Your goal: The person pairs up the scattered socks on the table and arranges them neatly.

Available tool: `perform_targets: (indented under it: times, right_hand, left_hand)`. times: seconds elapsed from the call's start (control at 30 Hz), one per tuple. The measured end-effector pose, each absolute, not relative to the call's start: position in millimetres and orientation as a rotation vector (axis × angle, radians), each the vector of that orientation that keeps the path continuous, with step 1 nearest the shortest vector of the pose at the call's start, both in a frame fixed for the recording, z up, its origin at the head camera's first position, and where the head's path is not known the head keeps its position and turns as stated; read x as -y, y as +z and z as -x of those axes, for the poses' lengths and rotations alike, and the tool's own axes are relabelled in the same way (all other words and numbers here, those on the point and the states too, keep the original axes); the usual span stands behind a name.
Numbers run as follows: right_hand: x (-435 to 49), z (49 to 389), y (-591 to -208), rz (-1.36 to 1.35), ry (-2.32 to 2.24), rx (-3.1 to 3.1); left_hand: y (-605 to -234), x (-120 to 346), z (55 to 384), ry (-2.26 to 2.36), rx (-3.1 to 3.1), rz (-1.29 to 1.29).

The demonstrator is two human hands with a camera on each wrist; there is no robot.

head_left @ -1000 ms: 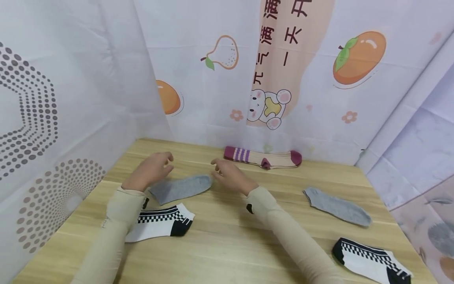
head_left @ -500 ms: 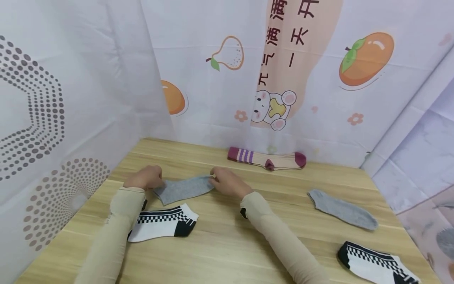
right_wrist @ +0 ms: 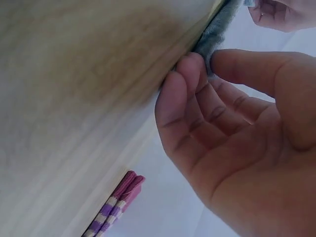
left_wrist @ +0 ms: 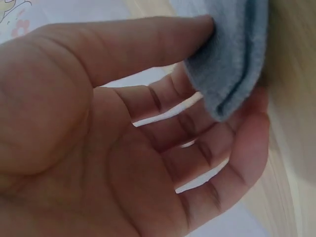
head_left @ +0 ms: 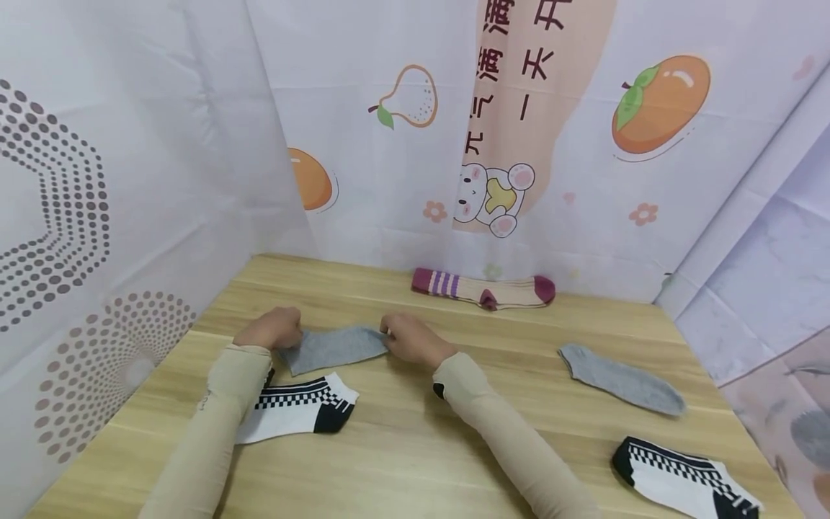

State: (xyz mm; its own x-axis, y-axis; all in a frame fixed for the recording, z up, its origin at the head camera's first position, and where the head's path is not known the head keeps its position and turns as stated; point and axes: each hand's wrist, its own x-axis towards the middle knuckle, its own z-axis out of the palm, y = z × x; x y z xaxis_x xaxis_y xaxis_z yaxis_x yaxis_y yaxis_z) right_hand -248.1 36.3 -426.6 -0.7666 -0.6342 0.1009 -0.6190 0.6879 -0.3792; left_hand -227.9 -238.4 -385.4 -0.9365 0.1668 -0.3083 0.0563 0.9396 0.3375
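A grey ankle sock [head_left: 340, 348] stretches between my two hands at the left of the table. My left hand [head_left: 272, 329] pinches its cuff end; in the left wrist view the thumb presses the folded grey edge [left_wrist: 232, 64] against the fingers. At the toe end, my right hand [head_left: 415, 339] pinches the sock, and the right wrist view shows the thumb and curled fingertips on the grey fabric [right_wrist: 217, 37]. Just in front of it lies a white sock with black checks [head_left: 298, 407], partly covered by my left sleeve.
A beige and maroon striped sock [head_left: 483, 288] lies along the back edge. To the right lie another grey sock [head_left: 622, 378] and another checked white sock [head_left: 681, 476]. Printed curtains [head_left: 363, 238] stand behind and beside the wooden table [head_left: 402, 461].
Both hands have come down from above the grey sock and now pinch its two ends. The sock's toe end has shifted slightly toward the front. The other socks stay where they were.
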Motion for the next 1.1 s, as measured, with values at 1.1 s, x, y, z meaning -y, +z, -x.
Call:
perform_targets:
  times: [1.1]
  right_hand:
    - [-82,241,-395,0.972,-0.889,-3.021]
  left_hand:
    - [-369,217,230,0.555,-3.054,-0.528]
